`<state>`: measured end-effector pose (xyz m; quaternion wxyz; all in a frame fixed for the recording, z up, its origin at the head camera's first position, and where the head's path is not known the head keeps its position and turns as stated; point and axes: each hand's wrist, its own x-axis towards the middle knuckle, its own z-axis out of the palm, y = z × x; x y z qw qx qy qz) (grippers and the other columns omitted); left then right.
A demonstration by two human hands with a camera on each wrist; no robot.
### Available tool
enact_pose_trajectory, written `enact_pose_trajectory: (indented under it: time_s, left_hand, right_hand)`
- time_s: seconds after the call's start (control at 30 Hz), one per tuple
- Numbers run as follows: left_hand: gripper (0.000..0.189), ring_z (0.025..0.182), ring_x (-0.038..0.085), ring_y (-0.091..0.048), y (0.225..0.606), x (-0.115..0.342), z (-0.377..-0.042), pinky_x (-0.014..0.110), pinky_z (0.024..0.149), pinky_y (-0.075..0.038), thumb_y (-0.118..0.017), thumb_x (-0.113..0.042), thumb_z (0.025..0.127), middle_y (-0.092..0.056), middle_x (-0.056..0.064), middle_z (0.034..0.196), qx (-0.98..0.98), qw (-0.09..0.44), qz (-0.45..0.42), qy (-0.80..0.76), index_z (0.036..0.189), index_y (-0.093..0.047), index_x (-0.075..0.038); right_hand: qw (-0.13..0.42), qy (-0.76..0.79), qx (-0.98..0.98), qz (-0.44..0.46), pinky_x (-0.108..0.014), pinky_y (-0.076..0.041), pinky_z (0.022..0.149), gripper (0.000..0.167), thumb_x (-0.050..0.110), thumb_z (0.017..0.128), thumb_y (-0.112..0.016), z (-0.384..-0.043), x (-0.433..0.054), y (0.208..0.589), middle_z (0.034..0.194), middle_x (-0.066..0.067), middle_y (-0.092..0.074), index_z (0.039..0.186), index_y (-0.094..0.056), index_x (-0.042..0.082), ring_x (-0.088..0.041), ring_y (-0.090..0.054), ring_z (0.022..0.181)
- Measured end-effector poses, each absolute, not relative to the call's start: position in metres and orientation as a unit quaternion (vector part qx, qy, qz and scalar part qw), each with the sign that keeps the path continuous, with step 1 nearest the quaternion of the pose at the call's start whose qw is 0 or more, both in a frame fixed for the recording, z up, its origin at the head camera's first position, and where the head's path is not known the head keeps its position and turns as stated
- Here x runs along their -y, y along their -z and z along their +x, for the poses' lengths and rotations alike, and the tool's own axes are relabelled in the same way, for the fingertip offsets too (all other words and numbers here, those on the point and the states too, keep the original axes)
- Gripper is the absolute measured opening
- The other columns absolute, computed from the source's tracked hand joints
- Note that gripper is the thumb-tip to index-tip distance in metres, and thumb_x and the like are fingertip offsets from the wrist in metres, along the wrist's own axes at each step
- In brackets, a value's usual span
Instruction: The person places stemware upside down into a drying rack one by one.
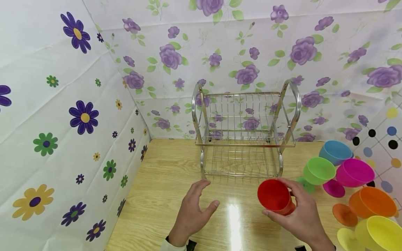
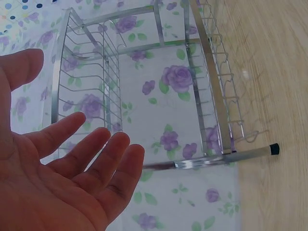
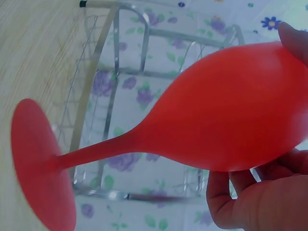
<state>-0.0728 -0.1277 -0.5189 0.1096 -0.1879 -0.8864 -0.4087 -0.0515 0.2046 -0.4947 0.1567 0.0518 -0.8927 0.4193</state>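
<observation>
A red plastic wine glass is in my right hand, thumb on one side of the bowl and fingers round the other. In the right wrist view the glass shows its full bowl, thin stem and round foot. My left hand is off to the left of the glass, holding nothing, fingers spread and thumb apart. From the left wrist, the palm and loosely bent fingers of the left hand show before the rack. A two-tier chrome dish rack stands just beyond both hands.
At the right stand more plastic wine glasses: blue, green, magenta, orange and yellow. Flower-printed sheets cover the walls behind and to the left of the wooden table.
</observation>
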Motion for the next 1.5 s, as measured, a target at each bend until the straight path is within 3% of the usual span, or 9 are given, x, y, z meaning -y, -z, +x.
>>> enact_pose_trajectory:
  time_s: [0.17, 0.33, 0.5, 0.73, 1.1, 1.33, 1.5]
  left_hand:
    - [0.059, 0.140, 0.026, -0.059, 0.513, 0.119, -0.071, 0.049, 0.105, -0.059, -0.074, -0.041, 0.100, -0.057, 0.005, 0.153, 0.884, 0.109, -0.211, 0.404, 0.150, -0.055, -0.017]
    - [0.059, 0.140, 0.021, -0.058, 0.508, 0.107, -0.068, 0.046, 0.109, -0.057, -0.078, -0.036, 0.096, -0.057, -0.001, 0.151, 0.876, 0.105, -0.233, 0.408, 0.148, -0.057, -0.019]
    - [0.061, 0.138, 0.018, -0.059, 0.503, 0.094, -0.066, 0.043, 0.110, -0.057, -0.075, -0.045, 0.098, -0.058, -0.001, 0.150, 0.868, 0.091, -0.260, 0.414, 0.150, -0.056, -0.018]
    - [0.073, 0.134, 0.016, -0.059, 0.500, 0.078, -0.060, 0.031, 0.097, -0.061, -0.078, -0.049, 0.093, -0.056, -0.002, 0.153, 0.849, 0.044, -0.278, 0.447, 0.154, -0.050, -0.019]
    - [0.082, 0.131, 0.012, -0.061, 0.503, 0.069, -0.058, 0.021, 0.095, -0.060, -0.077, -0.054, 0.093, -0.054, -0.004, 0.152, 0.824, 0.019, -0.297, 0.483, 0.160, -0.042, -0.022]
    - [0.080, 0.130, 0.011, -0.061, 0.503, 0.069, -0.055, 0.019, 0.093, -0.060, -0.076, -0.055, 0.093, -0.054, -0.007, 0.153, 0.829, -0.014, -0.263, 0.493, 0.160, -0.043, -0.027]
    - [0.076, 0.127, 0.010, -0.062, 0.506, 0.071, -0.056, 0.018, 0.090, -0.060, -0.075, -0.053, 0.095, -0.057, -0.006, 0.150, 0.832, -0.004, -0.262, 0.490, 0.158, -0.045, -0.024]
  right_hand:
    - [0.140, -0.411, 0.894, 0.111, -0.026, -0.065, 0.070, 0.100, 0.044, 0.061, -0.105, -0.054, -0.193, 0.489, 0.135, -0.005, -0.064, 0.146, -0.059, 0.016, -0.028, -0.063, 0.115]
    - [0.121, -0.384, 0.903, 0.151, -0.030, -0.066, 0.073, 0.101, 0.045, 0.060, -0.105, -0.058, -0.181, 0.483, 0.138, 0.000, -0.062, 0.145, -0.058, 0.018, -0.024, -0.062, 0.119]
    - [0.111, -0.363, 0.908, 0.179, -0.029, -0.064, 0.075, 0.101, 0.042, 0.057, -0.106, -0.060, -0.170, 0.481, 0.134, 0.002, -0.062, 0.142, -0.060, 0.016, -0.020, -0.062, 0.117]
    - [0.118, -0.336, 0.909, 0.217, -0.027, -0.063, 0.075, 0.099, 0.042, 0.055, -0.106, -0.061, -0.156, 0.481, 0.132, 0.004, -0.064, 0.141, -0.063, 0.015, -0.016, -0.060, 0.117]
    - [0.148, -0.274, 0.911, 0.270, -0.040, -0.060, 0.082, 0.101, 0.045, 0.052, -0.106, -0.060, -0.143, 0.482, 0.128, 0.003, -0.066, 0.138, -0.067, 0.010, -0.016, -0.057, 0.118]
    - [0.156, -0.248, 0.911, 0.291, -0.040, -0.057, 0.079, 0.101, 0.045, 0.053, -0.106, -0.060, -0.138, 0.486, 0.128, 0.003, -0.067, 0.138, -0.066, 0.008, -0.015, -0.056, 0.116]
    - [0.172, -0.241, 0.907, 0.301, -0.040, -0.058, 0.079, 0.100, 0.044, 0.052, -0.106, -0.061, -0.135, 0.488, 0.127, 0.004, -0.067, 0.137, -0.067, 0.008, -0.013, -0.056, 0.115]
